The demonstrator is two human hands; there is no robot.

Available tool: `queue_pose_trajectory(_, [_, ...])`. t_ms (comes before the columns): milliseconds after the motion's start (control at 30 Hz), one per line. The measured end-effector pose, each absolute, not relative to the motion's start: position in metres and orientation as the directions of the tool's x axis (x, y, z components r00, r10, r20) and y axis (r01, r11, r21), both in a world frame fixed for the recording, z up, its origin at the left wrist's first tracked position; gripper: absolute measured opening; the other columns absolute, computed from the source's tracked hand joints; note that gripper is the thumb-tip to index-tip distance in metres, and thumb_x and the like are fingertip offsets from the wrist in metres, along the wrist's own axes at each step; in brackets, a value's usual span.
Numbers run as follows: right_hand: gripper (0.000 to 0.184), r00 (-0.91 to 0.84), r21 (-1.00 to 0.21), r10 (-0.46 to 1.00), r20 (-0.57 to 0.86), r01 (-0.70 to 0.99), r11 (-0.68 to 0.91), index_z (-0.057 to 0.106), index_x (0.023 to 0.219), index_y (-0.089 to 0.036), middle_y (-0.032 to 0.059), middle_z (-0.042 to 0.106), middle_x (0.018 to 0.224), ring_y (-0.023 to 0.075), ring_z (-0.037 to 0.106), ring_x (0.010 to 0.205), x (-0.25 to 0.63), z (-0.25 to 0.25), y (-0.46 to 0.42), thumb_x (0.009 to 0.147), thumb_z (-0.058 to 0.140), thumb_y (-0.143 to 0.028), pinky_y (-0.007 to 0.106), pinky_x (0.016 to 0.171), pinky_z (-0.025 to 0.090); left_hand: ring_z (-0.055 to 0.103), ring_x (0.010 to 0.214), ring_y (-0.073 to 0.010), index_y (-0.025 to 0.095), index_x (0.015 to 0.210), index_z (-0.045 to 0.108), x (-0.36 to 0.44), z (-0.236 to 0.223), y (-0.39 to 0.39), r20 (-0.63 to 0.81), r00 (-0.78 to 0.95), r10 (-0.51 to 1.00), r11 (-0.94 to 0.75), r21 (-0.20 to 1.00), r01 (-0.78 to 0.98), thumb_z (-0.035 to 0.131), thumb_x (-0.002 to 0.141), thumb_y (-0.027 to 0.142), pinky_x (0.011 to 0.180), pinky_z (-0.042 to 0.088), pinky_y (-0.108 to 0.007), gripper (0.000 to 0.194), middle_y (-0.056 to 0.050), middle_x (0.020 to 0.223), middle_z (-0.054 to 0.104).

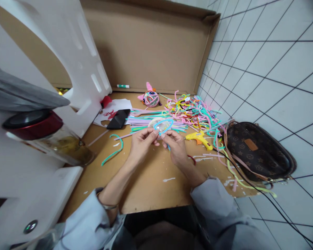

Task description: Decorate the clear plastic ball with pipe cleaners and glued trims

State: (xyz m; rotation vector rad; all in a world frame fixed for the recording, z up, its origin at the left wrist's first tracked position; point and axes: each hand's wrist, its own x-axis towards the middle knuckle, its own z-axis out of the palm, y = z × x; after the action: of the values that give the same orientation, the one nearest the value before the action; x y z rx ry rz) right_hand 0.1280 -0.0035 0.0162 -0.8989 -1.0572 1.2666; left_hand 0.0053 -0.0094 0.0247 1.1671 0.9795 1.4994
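Both my hands meet above the middle of the table, closed on a light blue pipe cleaner (pixel 169 122) bent into a pointed loop. My left hand (pixel 143 141) pinches the loop's lower left end between thumb and fingers. My right hand (pixel 175 145) grips its lower right side, and a blue tail hangs below those fingers. Just behind the loop is a pale round thing (pixel 153 122), partly covered, whose kind I cannot make out. Farther back lies a row of straight lilac and green pipe cleaners (pixel 138 119).
A tangled pile of coloured pipe cleaners (pixel 190 111), a yellow glue gun (pixel 202 139) and a brown handbag (pixel 258 149) lie right. A pink-eared figure (pixel 150 97) sits behind. Left are a black phone (pixel 118 119), a green pipe cleaner (pixel 117 152) and a glass bottle (pixel 65 147).
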Motion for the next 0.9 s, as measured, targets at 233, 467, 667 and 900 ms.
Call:
queue_pose_trajectory(233, [0.026,-0.049,-0.932,0.991,0.121,-0.348,0.096,0.059,0.066,-0.019,-0.0063,0.056,0.051,0.0072,0.046,0.041,0.1280,0.0117,-0.0012,0.064,0.075,-0.040,0.023,0.046,0.032,0.056,0.047,-0.0088,0.016,0.069,0.071,0.0082,0.0262,-0.0101,0.205,-0.030,0.978,-0.206,0.949,-0.239,0.083,0.065,0.048,0.051,0.050,-0.022,0.034,0.001,0.060,0.064])
queue_pose_trajectory(467, [0.031,-0.002,-0.928,0.993,0.115,-0.358,0.107,0.058,0.065,-0.020,-0.0080,0.053,0.049,0.0064,0.044,0.040,0.1272,0.0126,-0.0023,0.061,0.078,-0.043,0.022,0.043,0.031,0.059,0.050,-0.0112,0.015,0.069,0.072,0.0065,0.0279,-0.0108,0.185,-0.008,0.983,-0.182,0.961,-0.209,0.084,0.062,0.048,0.054,0.049,-0.023,0.035,0.000,0.058,0.066])
queue_pose_trajectory(667, [0.031,0.007,-0.938,0.992,0.122,-0.327,0.118,0.059,0.068,-0.020,-0.0057,0.057,0.054,0.0063,0.044,0.043,0.1254,0.0145,-0.0050,0.061,0.078,-0.042,0.022,0.043,0.032,0.055,0.052,-0.0119,0.016,0.066,0.069,0.0038,0.0237,-0.0090,0.239,-0.032,0.970,-0.241,0.963,-0.120,0.079,0.068,0.052,0.055,0.046,-0.024,0.038,0.000,0.057,0.063])
queue_pose_trajectory(900, [0.035,-0.001,-0.930,0.996,0.088,-0.358,0.082,0.061,0.067,-0.018,-0.0077,0.050,0.049,0.0047,0.033,0.043,0.1226,0.0169,-0.0066,0.056,0.081,-0.044,0.022,0.042,0.028,0.049,0.053,-0.0108,0.016,0.064,0.066,0.0049,0.0218,-0.0109,0.333,-0.127,0.934,-0.327,0.943,0.065,0.072,0.076,0.044,0.054,0.038,-0.022,0.031,0.001,0.055,0.058])
